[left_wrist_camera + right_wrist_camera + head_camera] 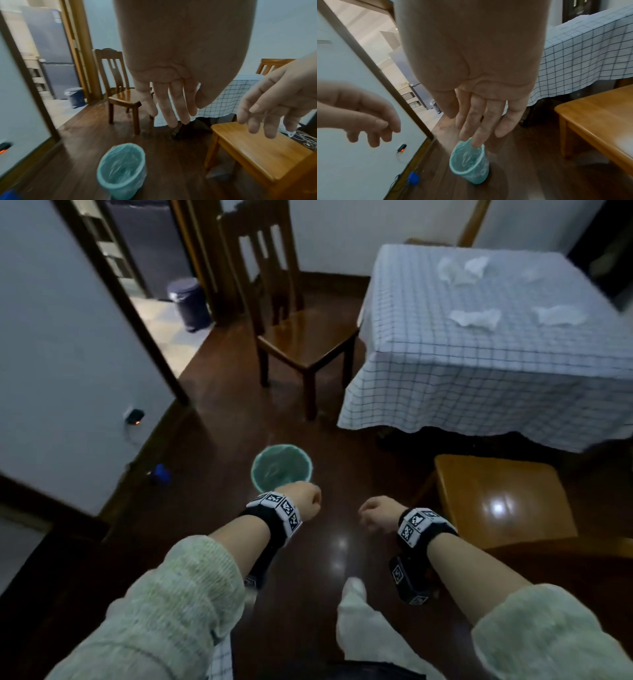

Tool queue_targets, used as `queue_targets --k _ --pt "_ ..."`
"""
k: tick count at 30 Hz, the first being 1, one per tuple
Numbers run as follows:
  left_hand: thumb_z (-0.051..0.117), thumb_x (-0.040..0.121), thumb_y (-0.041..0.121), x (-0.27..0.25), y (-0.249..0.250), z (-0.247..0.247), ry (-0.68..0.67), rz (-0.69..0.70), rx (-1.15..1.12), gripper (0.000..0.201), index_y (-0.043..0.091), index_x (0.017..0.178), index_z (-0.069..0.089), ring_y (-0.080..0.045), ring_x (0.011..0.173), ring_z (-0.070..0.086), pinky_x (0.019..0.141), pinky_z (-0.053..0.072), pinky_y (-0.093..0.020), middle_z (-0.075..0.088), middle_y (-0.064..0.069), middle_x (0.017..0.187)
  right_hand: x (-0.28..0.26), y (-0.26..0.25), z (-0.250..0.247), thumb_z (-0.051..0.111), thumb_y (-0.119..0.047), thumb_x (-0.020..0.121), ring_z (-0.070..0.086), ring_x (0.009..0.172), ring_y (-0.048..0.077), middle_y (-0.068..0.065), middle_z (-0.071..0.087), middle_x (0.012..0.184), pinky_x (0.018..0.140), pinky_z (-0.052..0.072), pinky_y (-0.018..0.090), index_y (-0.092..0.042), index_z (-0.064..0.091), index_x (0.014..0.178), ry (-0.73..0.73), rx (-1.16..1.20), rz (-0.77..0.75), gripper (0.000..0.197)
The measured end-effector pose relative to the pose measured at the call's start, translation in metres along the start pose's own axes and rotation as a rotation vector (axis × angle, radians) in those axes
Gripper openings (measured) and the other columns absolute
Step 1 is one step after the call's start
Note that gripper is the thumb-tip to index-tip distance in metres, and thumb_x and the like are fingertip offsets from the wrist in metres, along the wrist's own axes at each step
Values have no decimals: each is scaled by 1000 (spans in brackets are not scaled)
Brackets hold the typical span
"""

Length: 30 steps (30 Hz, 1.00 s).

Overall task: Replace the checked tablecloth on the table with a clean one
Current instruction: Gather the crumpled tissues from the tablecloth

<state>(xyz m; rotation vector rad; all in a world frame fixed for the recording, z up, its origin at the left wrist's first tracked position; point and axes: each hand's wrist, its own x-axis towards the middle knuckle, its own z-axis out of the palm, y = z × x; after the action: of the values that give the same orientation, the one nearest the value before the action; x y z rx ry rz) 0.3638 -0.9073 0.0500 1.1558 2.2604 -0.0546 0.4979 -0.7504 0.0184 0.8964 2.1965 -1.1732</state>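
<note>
1. Both hands are empty, held out over the floor: left hand (306,501) and right hand (378,517) have loose, relaxed fingers, grasping nothing.
2. The checked cloth (479,364) sits on the table, far right, well apart from the hands.
3. Crumpled tissues (474,318) lie on top, so I'd guess those get cleared first.
4. The bin (281,469) stands on the floor just beyond the left hand, probably parked there for that rubbish.
5. A chair (500,498) sits near right, between the person and the table.
6. Can't spot a clean cloth for sure.
</note>
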Motion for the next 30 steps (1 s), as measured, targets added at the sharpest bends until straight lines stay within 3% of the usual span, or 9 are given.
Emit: queue_targets --k 2,4,7,10,14,24,26,28,30 --pt "47 92 26 42 14 -28 0 32 29 24 24 107 64 -26 101 62 73 44 -29 66 -2 111 19 2 -34 48 -13 93 63 84 14 -2 66 90 46 37 11 -16 64 98 10 43 38 17" --pt "46 92 27 84 30 -59 0 72 52 24 24 108 64 -25 100 62 73 45 -29 65 -1 110 37 3 -70 47 -11 94 61 78 13 5 67 100 40 35 10 -13 63 107 35 90 65 20" --pt "44 92 29 140 49 -99 1 128 57 25 26 108 63 -23 96 62 72 48 -31 64 -1 110 64 1 -125 45 -7 96 59 68 13 10 65 101 35 36 9 -4 61 114 99 185 98 25" --pt "45 91 30 187 58 -127 -4 151 75 26 29 108 64 -22 97 61 77 50 -33 63 3 109 93 -3 -169 43 -10 98 59 77 17 15 66 114 38 38 11 -2 59 119 136 212 137 27" --pt "46 91 32 253 53 -162 -3 202 113 25 30 108 64 -20 96 61 79 52 -34 64 3 109 136 -13 -212 43 -13 99 57 72 12 16 65 118 34 35 7 -3 59 119 164 246 164 28" --pt "41 94 29 410 44 -272 -4 409 199 26 27 109 62 -17 92 58 78 54 -35 62 3 106 232 -45 -309 44 -20 99 62 87 16 9 66 116 51 39 16 -9 59 119 289 401 255 27" --pt "42 93 31 440 46 -287 -13 436 203 27 29 110 63 -16 88 59 74 55 -34 61 3 107 248 -46 -324 43 -18 99 61 86 16 7 67 113 62 46 20 -10 59 115 328 494 263 24" --pt "44 92 32 468 54 -296 -39 459 205 27 30 109 64 -17 92 62 77 56 -36 64 5 107 260 -40 -338 42 -17 99 62 87 16 3 66 106 78 49 32 -13 58 111 343 573 269 20" --pt "44 92 31 493 67 -302 -58 471 212 25 31 108 63 -17 96 61 79 55 -35 63 7 109 269 -28 -354 43 -16 99 63 80 14 3 65 100 70 47 26 -14 59 107 398 644 281 18"
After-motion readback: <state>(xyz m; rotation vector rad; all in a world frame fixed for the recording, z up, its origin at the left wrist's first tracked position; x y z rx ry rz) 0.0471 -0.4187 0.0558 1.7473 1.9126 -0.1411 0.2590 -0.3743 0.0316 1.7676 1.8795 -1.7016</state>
